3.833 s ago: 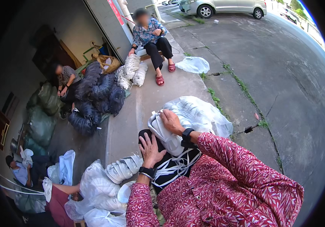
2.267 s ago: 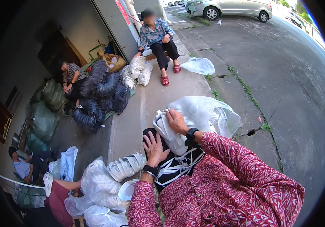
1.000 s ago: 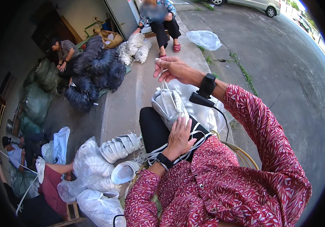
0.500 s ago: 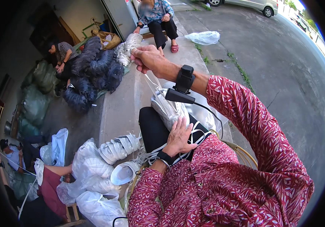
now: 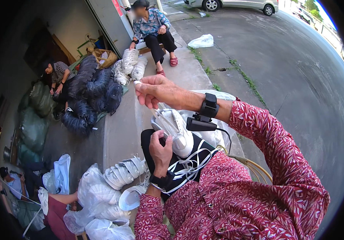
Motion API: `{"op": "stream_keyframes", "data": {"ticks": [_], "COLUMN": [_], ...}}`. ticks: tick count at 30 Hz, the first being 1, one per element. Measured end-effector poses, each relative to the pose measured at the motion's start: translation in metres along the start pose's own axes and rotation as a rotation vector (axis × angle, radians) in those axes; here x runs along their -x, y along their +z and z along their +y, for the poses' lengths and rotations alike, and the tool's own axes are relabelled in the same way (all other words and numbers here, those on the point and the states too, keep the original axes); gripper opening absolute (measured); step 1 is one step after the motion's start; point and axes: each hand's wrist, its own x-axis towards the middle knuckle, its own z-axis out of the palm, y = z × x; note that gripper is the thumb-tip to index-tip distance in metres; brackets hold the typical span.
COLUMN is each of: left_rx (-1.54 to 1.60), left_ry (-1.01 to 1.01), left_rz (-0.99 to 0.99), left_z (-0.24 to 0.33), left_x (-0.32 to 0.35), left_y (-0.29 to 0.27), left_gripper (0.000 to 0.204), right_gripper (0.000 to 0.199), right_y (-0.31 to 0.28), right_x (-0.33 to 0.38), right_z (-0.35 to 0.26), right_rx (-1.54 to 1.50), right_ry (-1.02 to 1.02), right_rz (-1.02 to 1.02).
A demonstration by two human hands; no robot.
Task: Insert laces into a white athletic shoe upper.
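A white shoe upper (image 5: 183,143) lies on my lap, its loose white laces (image 5: 192,165) trailing over the black cloth there. My right hand (image 5: 156,92) is raised beyond the upper, closed in a pinch on pale lace. Strands stretch from it down to the upper. Just left of the upper, my left hand (image 5: 161,154) has its thumb and forefinger apart, and I see nothing between them. Its lower fingers are partly hidden.
Stacked white uppers (image 5: 126,173) and white plastic bags (image 5: 96,188) crowd my left. Farther off are dark bundles (image 5: 88,94) and white bundles (image 5: 130,66) beside a seated person (image 5: 154,30). Other people sit at the left. A car (image 5: 236,5) stands on the pavement.
My left hand has lifted off the laces and moved left beside the upper. My right hand, still pinching lace, is slightly lower in view. The whole view has shifted somewhat.
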Motion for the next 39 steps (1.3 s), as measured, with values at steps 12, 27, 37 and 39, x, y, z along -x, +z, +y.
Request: {"op": "stream_keyframes", "data": {"ticks": [12, 27, 37, 39], "left_rx": [0.459, 0.993, 1.026, 1.115], "left_ry": [-0.15, 0.105, 0.048, -0.041], "left_rz": [-0.329, -0.068, 0.12, 0.144], "left_z": [0.073, 0.129, 0.099, 0.068], "left_x": [-0.018, -0.035, -0.048, -0.051], "left_y": [-0.022, -0.095, -0.117, -0.13], "left_gripper": [0.029, 0.024, 0.024, 0.023], "right_gripper": [0.017, 0.022, 0.018, 0.017], "right_y": [-0.01, -0.02, 0.019, 0.019], "right_x": [-0.004, 0.101, 0.096, 0.102], "right_z": [-0.005, 0.125, 0.113, 0.101], "right_rx": [-0.321, 0.701, 0.363, 0.236], "right_ry": [0.042, -0.102, -0.213, -0.13], "right_rz": [-0.016, -0.113, -0.359, -0.424]}}
